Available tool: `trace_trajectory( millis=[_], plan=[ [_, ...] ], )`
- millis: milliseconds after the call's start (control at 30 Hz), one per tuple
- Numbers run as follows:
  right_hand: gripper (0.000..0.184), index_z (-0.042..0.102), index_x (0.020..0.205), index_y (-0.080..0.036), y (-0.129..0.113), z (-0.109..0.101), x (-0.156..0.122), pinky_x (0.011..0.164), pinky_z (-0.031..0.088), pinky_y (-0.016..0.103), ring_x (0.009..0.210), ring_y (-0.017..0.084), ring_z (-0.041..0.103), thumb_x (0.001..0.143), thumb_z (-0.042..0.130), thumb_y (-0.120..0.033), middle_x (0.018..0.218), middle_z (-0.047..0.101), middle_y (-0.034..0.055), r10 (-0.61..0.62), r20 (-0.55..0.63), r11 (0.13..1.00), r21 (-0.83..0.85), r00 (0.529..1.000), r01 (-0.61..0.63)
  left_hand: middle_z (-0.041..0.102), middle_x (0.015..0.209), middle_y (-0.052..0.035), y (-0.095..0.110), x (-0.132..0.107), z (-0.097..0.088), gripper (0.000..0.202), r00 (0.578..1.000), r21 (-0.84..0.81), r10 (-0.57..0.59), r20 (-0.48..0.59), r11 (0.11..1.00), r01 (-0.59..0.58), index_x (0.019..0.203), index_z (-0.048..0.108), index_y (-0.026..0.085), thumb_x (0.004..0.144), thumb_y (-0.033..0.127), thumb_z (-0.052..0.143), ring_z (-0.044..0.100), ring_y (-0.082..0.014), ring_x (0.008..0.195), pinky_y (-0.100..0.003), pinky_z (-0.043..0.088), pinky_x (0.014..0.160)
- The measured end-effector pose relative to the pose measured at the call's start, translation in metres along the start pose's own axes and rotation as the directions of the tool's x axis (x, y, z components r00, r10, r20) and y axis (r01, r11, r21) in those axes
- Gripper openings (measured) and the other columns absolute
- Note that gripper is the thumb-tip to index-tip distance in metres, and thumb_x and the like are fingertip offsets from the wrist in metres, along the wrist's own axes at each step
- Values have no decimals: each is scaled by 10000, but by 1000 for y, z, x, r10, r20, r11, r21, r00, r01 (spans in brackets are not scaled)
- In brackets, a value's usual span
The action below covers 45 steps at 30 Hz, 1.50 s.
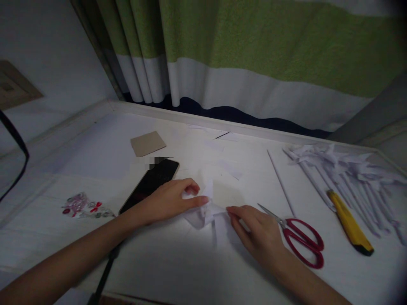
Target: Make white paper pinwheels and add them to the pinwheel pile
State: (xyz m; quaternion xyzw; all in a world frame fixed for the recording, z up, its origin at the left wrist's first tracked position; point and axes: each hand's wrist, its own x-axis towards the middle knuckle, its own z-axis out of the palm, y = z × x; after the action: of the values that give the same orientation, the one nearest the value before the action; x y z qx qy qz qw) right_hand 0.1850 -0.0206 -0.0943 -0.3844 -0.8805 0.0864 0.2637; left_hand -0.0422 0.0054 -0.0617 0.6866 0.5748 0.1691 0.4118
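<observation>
A small folded white paper piece point(210, 212) with several pointed flaps is between my two hands over the white tabletop. My left hand point(173, 198) comes in from the left, its thumb against the paper and its fingers curled around the far side. At the right, my right hand point(259, 231) pinches one paper flap between thumb and fingertips. Close beyond that hand lie red-handled scissors point(302, 237), their blades slightly apart. A black phone point(152, 182) rests partly behind my left hand and forearm.
Rolled white paper sticks with pleated paper tops point(343, 169) lie in a group at the right, beside a yellow utility knife point(349, 222). One thin paper stick point(281, 182) lies apart. A brown card point(148, 144), paper scraps point(230, 169) and a beaded charm point(78, 205) are around.
</observation>
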Motion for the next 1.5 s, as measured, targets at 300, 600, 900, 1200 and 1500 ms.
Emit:
trace_trajectory(
  millis=[300,600,900,1200,1500],
  plan=[
    [189,533,960,-146,-4,-3,2,557,497,258,645,147,592,773,524,-119,740,646,62,-65,-137,997,20,988,69,630,799,-35,3,-1,11,295,903,-636,30,428,720,278,870,543,142,637,276,668,580,-133,681,-220,422,606],
    [231,586,912,-162,14,-15,1,514,473,274,642,159,543,684,597,-131,743,627,50,-517,-231,842,-312,825,440,602,714,-10,5,1,11,238,962,-719,-23,272,660,218,855,556,126,694,288,621,552,-111,622,-198,399,569],
    [311,563,1031,-111,16,-3,0,459,429,265,635,158,559,723,586,-72,976,650,103,-409,-43,910,-88,911,404,607,780,-48,2,2,16,287,961,-733,10,277,649,205,910,545,115,715,321,586,558,-151,688,-266,412,658],
    [202,543,993,-164,1,0,5,658,514,250,787,134,596,817,456,-119,859,648,55,-45,-38,969,242,998,53,581,796,-41,-4,5,19,271,980,-522,75,183,852,32,881,583,140,713,353,582,534,-175,756,-258,390,663],
    [113,522,914,-195,-2,12,-3,491,488,210,531,112,590,802,510,-203,718,643,7,158,-59,958,251,986,-138,588,793,-47,-8,5,25,299,983,-444,78,165,896,3,883,590,142,722,391,556,533,-181,732,-256,396,627]
  ],
)
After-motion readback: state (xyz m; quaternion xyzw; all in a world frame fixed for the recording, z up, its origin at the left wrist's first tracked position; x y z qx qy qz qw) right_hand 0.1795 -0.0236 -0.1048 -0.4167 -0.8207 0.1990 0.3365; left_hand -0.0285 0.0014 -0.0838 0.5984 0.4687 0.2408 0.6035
